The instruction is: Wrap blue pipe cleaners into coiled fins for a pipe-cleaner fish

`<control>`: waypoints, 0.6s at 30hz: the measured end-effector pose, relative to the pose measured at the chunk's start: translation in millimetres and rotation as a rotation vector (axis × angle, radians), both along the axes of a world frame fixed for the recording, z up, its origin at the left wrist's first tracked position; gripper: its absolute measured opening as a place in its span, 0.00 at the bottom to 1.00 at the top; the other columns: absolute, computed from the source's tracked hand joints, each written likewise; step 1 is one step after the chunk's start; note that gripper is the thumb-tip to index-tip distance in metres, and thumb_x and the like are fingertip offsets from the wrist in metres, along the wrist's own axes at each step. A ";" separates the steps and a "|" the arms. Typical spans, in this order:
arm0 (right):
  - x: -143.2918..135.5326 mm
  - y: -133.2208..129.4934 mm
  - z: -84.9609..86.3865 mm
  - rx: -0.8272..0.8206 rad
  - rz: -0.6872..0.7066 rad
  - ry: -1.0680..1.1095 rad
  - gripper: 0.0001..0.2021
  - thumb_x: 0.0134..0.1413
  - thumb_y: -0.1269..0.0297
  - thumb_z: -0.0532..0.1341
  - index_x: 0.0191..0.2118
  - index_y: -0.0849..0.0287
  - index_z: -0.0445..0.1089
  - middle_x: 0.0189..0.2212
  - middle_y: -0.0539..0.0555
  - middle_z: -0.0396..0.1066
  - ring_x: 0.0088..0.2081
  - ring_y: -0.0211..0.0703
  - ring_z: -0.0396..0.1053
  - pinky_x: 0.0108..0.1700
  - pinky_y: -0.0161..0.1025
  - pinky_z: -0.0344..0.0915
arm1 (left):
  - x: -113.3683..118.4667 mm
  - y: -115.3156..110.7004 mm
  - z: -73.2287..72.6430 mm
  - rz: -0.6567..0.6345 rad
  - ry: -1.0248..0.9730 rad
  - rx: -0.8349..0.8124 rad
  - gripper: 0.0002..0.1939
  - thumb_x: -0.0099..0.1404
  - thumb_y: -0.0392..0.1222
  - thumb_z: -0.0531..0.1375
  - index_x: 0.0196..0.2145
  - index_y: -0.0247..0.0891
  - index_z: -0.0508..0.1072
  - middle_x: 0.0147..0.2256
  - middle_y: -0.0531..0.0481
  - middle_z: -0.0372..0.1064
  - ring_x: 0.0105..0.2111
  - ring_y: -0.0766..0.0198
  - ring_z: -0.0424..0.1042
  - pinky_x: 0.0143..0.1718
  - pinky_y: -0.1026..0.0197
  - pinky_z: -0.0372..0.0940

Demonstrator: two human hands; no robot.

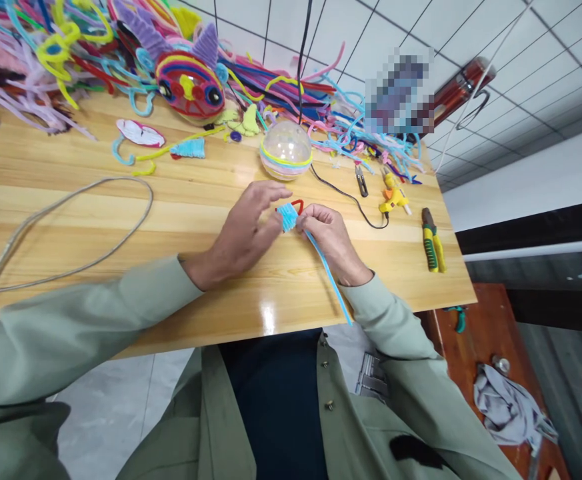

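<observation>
Between my hands is a small light-blue wound piece [287, 217] with a red pipe-cleaner loop [298, 204] at its upper right. My right hand [331, 241] is closed in a pinch at the piece's right edge, and a blue pipe cleaner [329, 275] trails from it toward the table's front edge. My left hand [248, 230] is at the piece's left side, fingers apart, with the thumb near or at its edge; contact there is hard to tell. Just beyond the hands sits a clear ball [286, 150] with yellow, blue and pink bands.
Coloured pipe cleaners [271, 83] and a decorated, eared ball [189, 87] line the wooden table's [211, 177] back. A glue gun [393, 195], snips [361, 181] and pliers [433, 241] lie right. A cable [85, 190] loops left; another blue piece [191, 148] lies back left.
</observation>
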State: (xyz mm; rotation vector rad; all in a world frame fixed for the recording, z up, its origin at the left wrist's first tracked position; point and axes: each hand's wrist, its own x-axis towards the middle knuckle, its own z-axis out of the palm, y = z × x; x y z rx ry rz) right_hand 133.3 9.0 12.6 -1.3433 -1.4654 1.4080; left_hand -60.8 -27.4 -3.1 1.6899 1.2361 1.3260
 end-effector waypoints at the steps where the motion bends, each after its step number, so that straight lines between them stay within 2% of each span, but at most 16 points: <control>1: 0.5 0.4 0.8 -0.026 0.003 0.029 0.04 0.45 0.61 0.67 0.24 0.54 0.74 0.22 0.46 0.69 0.27 0.38 0.61 0.32 0.38 0.59 | -1.2 -0.1 -1.9 -0.031 0.125 0.115 0.20 0.68 0.44 0.64 0.56 0.42 0.81 0.64 0.39 0.79 0.65 0.45 0.73 0.69 0.42 0.67; 4: 1.5 -0.1 4.4 -0.094 0.034 0.127 0.04 0.43 0.64 0.67 0.23 0.55 0.75 0.23 0.47 0.71 0.27 0.37 0.64 0.34 0.37 0.62 | -2.4 0.9 -9.8 -0.142 0.372 0.289 0.19 0.68 0.37 0.62 0.56 0.43 0.80 0.64 0.38 0.79 0.65 0.45 0.74 0.70 0.39 0.66; 6: 1.9 -1.1 6.7 -0.132 0.068 0.166 0.04 0.43 0.65 0.67 0.23 0.56 0.75 0.23 0.47 0.72 0.26 0.35 0.65 0.33 0.36 0.62 | -2.5 2.5 -13.9 -0.168 0.431 0.285 0.16 0.73 0.36 0.59 0.53 0.44 0.81 0.58 0.39 0.82 0.60 0.47 0.77 0.67 0.42 0.68; 8: 2.9 -1.6 7.9 -0.160 0.127 0.180 0.04 0.46 0.64 0.68 0.25 0.57 0.75 0.24 0.48 0.73 0.26 0.34 0.66 0.33 0.35 0.64 | -3.1 3.6 -14.5 -0.150 0.415 0.243 0.13 0.76 0.40 0.57 0.49 0.43 0.82 0.52 0.39 0.85 0.56 0.48 0.79 0.64 0.45 0.71; 11: 6.2 -0.1 6.7 -0.190 0.199 0.173 0.12 0.56 0.55 0.70 0.28 0.58 0.77 0.27 0.51 0.76 0.28 0.36 0.69 0.33 0.36 0.67 | -3.5 3.2 -7.9 -0.070 0.274 0.145 0.11 0.75 0.45 0.60 0.43 0.44 0.83 0.47 0.42 0.86 0.51 0.50 0.81 0.60 0.49 0.72; 13: 9.0 2.3 4.7 -0.175 0.167 0.174 0.19 0.61 0.47 0.69 0.29 0.58 0.78 0.27 0.53 0.77 0.28 0.38 0.70 0.32 0.37 0.68 | -2.6 2.1 0.1 -0.011 0.134 0.030 0.08 0.71 0.45 0.64 0.41 0.44 0.84 0.43 0.45 0.86 0.45 0.52 0.81 0.55 0.52 0.72; 15: 11.2 4.1 3.8 -0.092 0.083 0.175 0.21 0.61 0.43 0.69 0.30 0.58 0.78 0.27 0.52 0.76 0.28 0.38 0.70 0.32 0.37 0.68 | -0.9 1.1 8.3 0.015 -0.027 -0.126 0.07 0.68 0.46 0.67 0.38 0.44 0.85 0.37 0.48 0.84 0.39 0.55 0.80 0.47 0.55 0.72; 18: 12.3 3.3 6.2 0.119 0.009 0.154 0.19 0.58 0.43 0.73 0.37 0.55 0.79 0.31 0.50 0.77 0.31 0.38 0.70 0.36 0.38 0.70 | 1.3 0.7 17.1 -0.028 -0.238 -0.325 0.10 0.65 0.51 0.71 0.33 0.42 0.84 0.34 0.48 0.82 0.35 0.57 0.77 0.40 0.57 0.70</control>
